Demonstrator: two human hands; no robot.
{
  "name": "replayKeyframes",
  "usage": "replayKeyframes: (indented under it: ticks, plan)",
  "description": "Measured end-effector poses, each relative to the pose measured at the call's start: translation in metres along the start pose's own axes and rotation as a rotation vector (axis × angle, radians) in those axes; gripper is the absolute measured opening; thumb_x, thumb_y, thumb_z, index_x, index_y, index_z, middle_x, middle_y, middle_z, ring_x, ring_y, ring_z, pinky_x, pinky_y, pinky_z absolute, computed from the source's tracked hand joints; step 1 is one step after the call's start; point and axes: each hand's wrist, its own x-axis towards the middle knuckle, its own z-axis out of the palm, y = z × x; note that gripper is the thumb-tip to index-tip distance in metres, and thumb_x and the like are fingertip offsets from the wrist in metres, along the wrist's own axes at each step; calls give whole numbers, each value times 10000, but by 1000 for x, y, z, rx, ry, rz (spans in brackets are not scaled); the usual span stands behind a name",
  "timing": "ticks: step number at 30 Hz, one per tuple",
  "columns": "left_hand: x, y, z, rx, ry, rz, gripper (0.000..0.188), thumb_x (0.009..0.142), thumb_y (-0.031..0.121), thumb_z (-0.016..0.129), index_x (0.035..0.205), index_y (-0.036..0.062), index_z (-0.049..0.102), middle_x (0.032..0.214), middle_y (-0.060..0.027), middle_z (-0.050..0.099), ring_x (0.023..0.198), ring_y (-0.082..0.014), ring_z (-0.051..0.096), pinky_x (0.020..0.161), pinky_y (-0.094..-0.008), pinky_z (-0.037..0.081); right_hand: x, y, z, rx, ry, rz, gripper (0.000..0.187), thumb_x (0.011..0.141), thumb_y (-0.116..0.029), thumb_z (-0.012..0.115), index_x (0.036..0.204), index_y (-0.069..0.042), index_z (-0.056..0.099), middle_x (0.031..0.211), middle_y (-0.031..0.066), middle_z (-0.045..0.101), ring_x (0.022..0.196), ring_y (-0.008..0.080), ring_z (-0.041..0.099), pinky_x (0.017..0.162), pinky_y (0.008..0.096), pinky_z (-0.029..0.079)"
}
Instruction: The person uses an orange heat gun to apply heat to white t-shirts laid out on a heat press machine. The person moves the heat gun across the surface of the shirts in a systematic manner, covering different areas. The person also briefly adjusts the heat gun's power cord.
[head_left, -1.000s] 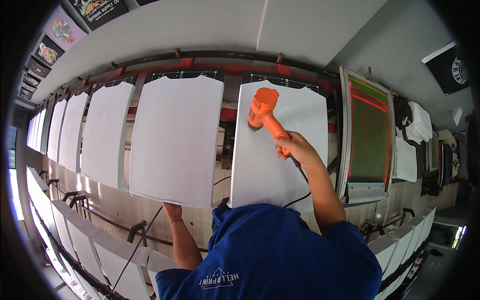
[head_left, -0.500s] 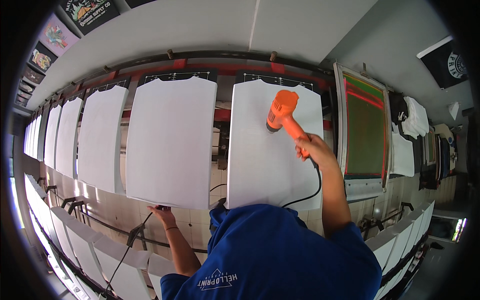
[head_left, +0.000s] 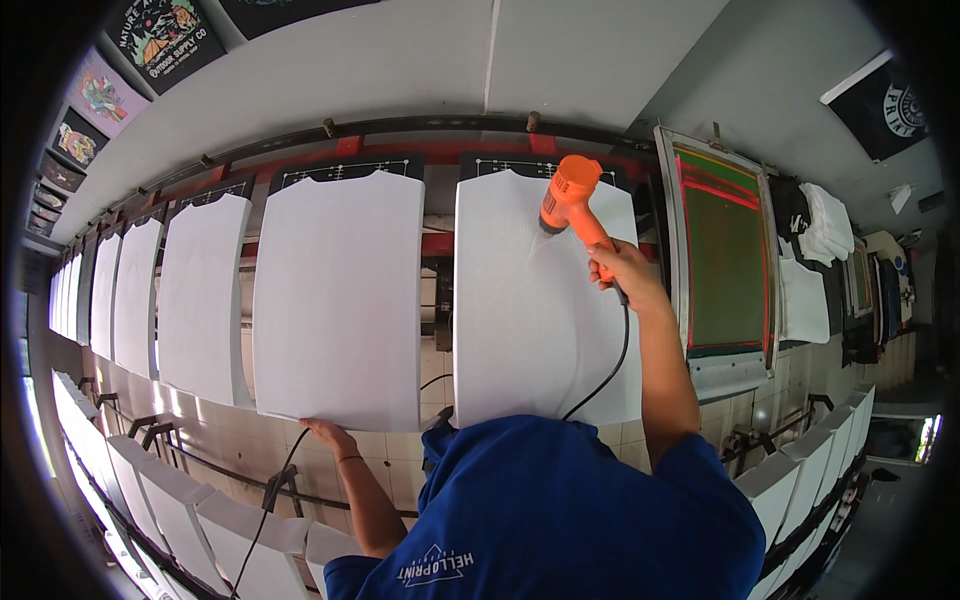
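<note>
Though dark-tipped, heat gun (head_left: pixel 574 188) bright orange within right grip (head_left: pixel 630 270), left grip (head_left: pixel 334 438) unclear.

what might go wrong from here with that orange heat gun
The right hand holds the orange heat gun with its nozzle pointing toward the white shirt, so lingering on one spot might scorch it. The black cord hangs over the same shirt, so it could drag or snag there.

The right hand (head_left: pixel 622 268) gripped an orange heat gun (head_left: pixel 576 192), its nozzle (head_left: pixel 550 227) angled toward a white shirt (head_left: pixel 515 330). The left hand (head_left: pixel 331 436) was at the lower edge of the neighbouring shirt (head_left: pixel 338 300), a black cord (head_left: pixel 258 530) by that hand. A framed green screen (head_left: pixel 726 265) was to the right.
</note>
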Motion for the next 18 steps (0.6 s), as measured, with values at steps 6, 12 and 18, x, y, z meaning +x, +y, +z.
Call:
replayKeyframes:
  ticks: [6,12,18]
  plan:
    - [42,-27,-29,-265,-99,-51,662,1003,508,263,1413,-11,290,1399,-190,396,1232,-309,447,1030,-402,388,-3,1,2,-14,65,-36,282,850,-316,642,939,-57,574,724,2,563,619,93,560,520,226,432]
    - [46,-32,-47,-397,-152,-108,428,997,384,436,1241,34,476,1227,-87,546,1077,-223,534,872,-354,454,-20,8,-9,-43,95,-24,282,851,-324,640,932,-61,575,713,-2,559,617,90,560,509,221,425]
    - [68,-52,-65,-457,-345,-165,373,982,320,479,1239,50,494,1190,-84,582,1067,-235,557,902,-365,465,-37,4,-23,-95,157,47,301,836,-324,653,913,-40,590,711,8,563,617,101,573,523,235,441]
